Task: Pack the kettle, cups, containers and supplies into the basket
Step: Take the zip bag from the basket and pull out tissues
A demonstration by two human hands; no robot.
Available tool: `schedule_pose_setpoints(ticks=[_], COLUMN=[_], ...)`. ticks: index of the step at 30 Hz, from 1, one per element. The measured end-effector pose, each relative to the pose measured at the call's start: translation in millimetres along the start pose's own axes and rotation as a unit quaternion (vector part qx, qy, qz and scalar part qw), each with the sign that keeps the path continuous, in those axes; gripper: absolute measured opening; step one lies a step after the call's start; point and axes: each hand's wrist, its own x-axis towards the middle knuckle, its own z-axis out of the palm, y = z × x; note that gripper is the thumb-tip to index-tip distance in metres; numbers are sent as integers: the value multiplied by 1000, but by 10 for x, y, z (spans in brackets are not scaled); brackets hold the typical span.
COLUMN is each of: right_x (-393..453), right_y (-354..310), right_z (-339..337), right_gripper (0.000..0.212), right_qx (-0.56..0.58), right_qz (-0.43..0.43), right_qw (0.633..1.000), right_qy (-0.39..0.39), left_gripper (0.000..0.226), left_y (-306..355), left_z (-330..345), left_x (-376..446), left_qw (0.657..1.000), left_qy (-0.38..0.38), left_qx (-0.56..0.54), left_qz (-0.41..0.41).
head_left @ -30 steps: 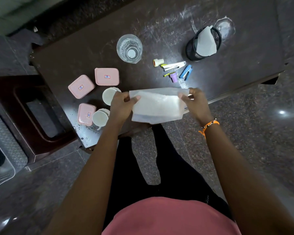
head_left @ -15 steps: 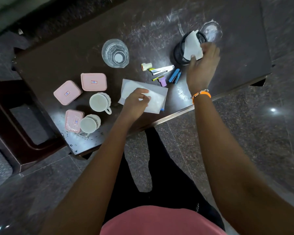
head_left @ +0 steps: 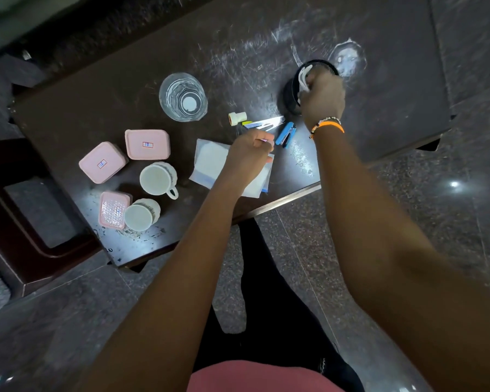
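Two bare arms reach forward over a dark desk (head_left: 102, 103); the left hand (head_left: 248, 154) hovers over a folded white sheet (head_left: 210, 162), fingers curled round a small purple item, seemingly picking up supplies; beside it lie a blue stapler (head_left: 286, 134), two cups (head_left: 156, 179) and three pink lidded containers (head_left: 102, 162); farther off, the right hand (head_left: 321, 96) grasps white paper (head_left: 304, 79) in a black mesh basket (head_left: 290, 93); next, loose items likely go in there.
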Motion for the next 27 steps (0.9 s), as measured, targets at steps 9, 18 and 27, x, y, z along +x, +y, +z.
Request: schedule_pose_setpoints(ticks=[9, 18, 27], right_x=[-107, -133, -298], right_y=[101, -220, -891], right_z=[-17, 89, 434], right_gripper=[92, 84, 87], right_qx=[5, 19, -38], right_qz=[-36, -113, -225], right_qw=[999, 993, 971], right_qy=[-23, 7, -69], left_gripper=[21, 24, 48], left_y=[-30, -252, -368], left_z=[-132, -485, -800], left_x=[35, -18, -34], left_qw=[1000, 986, 959], left_qy=[30, 145, 251], left_qx=[9, 88, 126], left_qz=[3, -2, 50])
